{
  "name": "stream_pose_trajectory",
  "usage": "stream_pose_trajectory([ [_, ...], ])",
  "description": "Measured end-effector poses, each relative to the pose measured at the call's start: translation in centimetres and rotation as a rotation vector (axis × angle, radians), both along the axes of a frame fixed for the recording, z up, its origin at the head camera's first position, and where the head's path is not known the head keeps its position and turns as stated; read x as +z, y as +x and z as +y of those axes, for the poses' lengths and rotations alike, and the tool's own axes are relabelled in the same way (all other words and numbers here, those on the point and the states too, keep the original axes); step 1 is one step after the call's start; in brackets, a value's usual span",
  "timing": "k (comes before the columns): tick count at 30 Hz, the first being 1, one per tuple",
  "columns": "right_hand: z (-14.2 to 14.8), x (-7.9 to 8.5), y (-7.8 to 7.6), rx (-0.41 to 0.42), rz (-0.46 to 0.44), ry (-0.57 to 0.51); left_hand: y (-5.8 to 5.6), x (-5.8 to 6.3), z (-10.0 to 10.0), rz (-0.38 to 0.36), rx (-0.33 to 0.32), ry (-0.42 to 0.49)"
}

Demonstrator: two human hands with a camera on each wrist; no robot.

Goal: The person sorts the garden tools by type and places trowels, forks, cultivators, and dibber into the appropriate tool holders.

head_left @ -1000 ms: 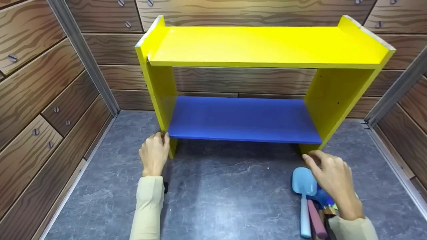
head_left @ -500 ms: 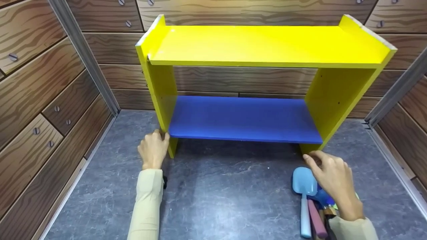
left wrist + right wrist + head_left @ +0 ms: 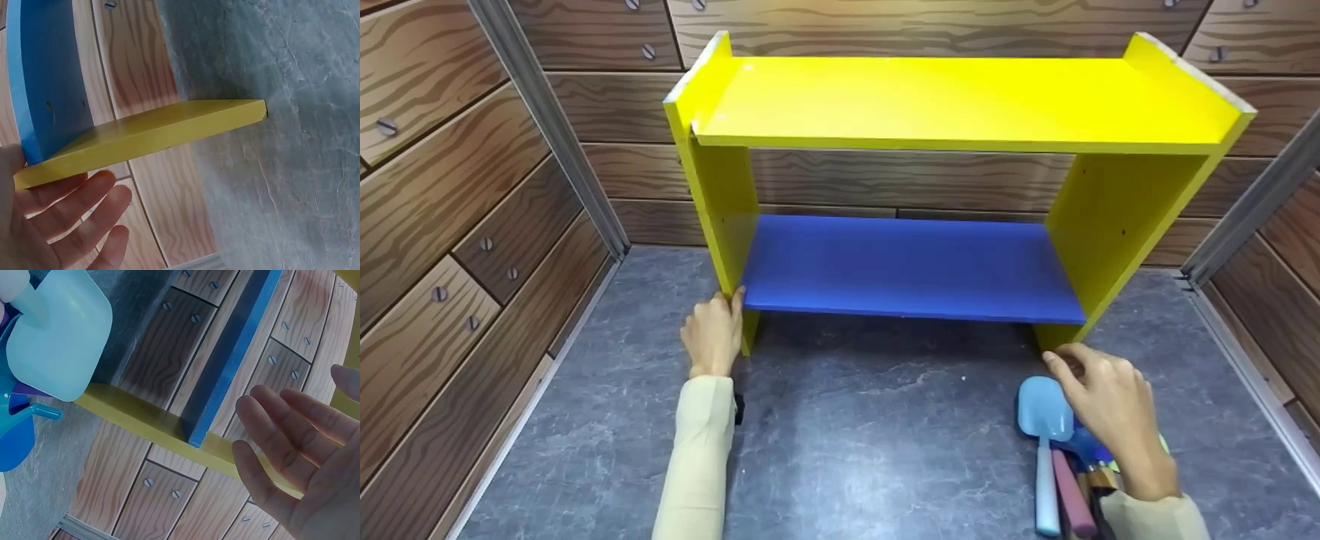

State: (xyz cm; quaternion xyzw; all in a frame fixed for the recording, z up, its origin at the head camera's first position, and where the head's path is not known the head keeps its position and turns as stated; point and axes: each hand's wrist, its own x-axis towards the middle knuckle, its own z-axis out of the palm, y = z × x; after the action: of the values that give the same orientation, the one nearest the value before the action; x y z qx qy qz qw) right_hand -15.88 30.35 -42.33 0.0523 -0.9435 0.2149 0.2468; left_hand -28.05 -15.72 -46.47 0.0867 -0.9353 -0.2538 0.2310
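Observation:
A small shelf unit has yellow sides, a yellow top board (image 3: 930, 97) and a blue lower board (image 3: 907, 266). My left hand (image 3: 712, 334) grips the left yellow side panel (image 3: 152, 135) at its front edge, level with the blue board. In the left wrist view the thumb lies by the corner of the blue board, and the fingers run along the panel's outer face. My right hand (image 3: 1110, 409), fingers loosely bent and holding nothing, hovers by the foot of the right side panel (image 3: 1140, 225). Below it lies a light blue toy shovel (image 3: 1044, 409).
Beside the shovel lie a pink handle (image 3: 1071, 491) and several other tools, partly under the right forearm. Wood-patterned walls (image 3: 465, 247) with metal corner strips (image 3: 547, 127) close in the back and both sides. Grey marbled floor (image 3: 870, 435) spreads in front of the unit.
My left hand has shifted slightly right and up, its thumb now reaching farther along the inner side of the panel. The right hand stays almost where it was.

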Motion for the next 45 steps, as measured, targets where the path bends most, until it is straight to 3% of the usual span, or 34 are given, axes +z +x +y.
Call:
stream_pose_trajectory([
  [5, 0.2, -0.2, 0.2, 0.002, -0.003, 0.003, -0.2, -0.4, 0.3, 0.061, -0.005, -0.031],
  [10, 0.5, -0.5, 0.4, -0.003, 0.008, 0.008, -0.4, -0.4, 0.5, 0.067, -0.028, -0.009],
  [14, 0.5, -0.6, 0.5, 0.007, -0.008, 0.011, -0.1, -0.4, 0.5, 0.080, -0.003, -0.010],
  [27, 0.7, -1.4, 1.7, -0.014, -0.029, 0.028, 0.3, -0.2, 0.5, 0.012, 0.039, 0.055],
  [34, 0.7, -2.3, 2.9, -0.048, -0.150, 0.030, -0.1, 0.3, 0.5, -0.036, 0.021, 0.057],
  [45, -0.4, -4.8, 4.8, -0.055, -0.219, 0.045, 0.1, 0.5, 0.4, -0.064, 0.022, 0.078],
])
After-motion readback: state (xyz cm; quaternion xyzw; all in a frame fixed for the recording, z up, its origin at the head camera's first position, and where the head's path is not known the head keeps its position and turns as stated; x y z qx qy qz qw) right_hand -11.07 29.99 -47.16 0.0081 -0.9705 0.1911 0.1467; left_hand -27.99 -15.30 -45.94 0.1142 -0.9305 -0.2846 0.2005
